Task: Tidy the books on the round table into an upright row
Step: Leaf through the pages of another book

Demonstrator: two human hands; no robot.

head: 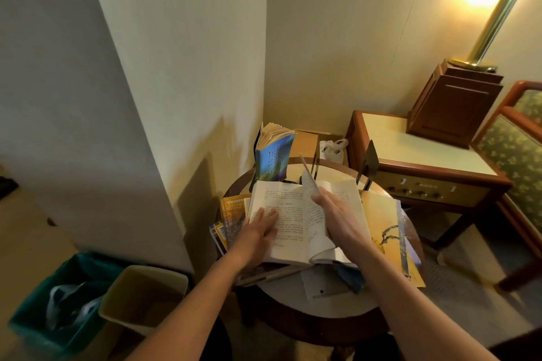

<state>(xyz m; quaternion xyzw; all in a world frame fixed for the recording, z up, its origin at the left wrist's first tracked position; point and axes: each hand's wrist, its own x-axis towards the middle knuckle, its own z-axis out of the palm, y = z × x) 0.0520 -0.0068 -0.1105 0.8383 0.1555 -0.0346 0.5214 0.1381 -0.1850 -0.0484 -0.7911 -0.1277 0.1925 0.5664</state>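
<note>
Right hand (337,220): fingers closed over a sheaf of lifted pages of the open book (287,223), so it's clamped on the pages. Thumb is hidden under the sheaf. The top edge of the raised page is motion-blurred.

Left hand (259,228): fingers straight, flat on the left page, pressing it down and gripping nothing.

The open book lies face up mid round table (322,306), on top of the pile. Print is too small for me to read.

Under it:
- Right: yellow book (381,223) lying flat, its inner edge covered by the open book and my right forearm.
- Left: orange booklets (231,214) fanned out and overhanging the table rim. Can't count them.
- Near edge: a blue cover (350,280) mostly hidden, and a white sheet (319,287) partly tucked under.
- Thin pale sticks poke out near my left wrist. Can't tell what they are.

At the back of the table:
- Blue book (272,158) standing upright with its pages fanned at the top, base hidden behind the open book.
- Black bookend (370,163) upright on the right, well apart from the blue book.

Off the table:
- Green bin (35,316) and beige bin (143,296) on the floor to the left.
- Side table (410,149) to the right, with a lamp (492,23) whose glare washes out the shade.
</note>
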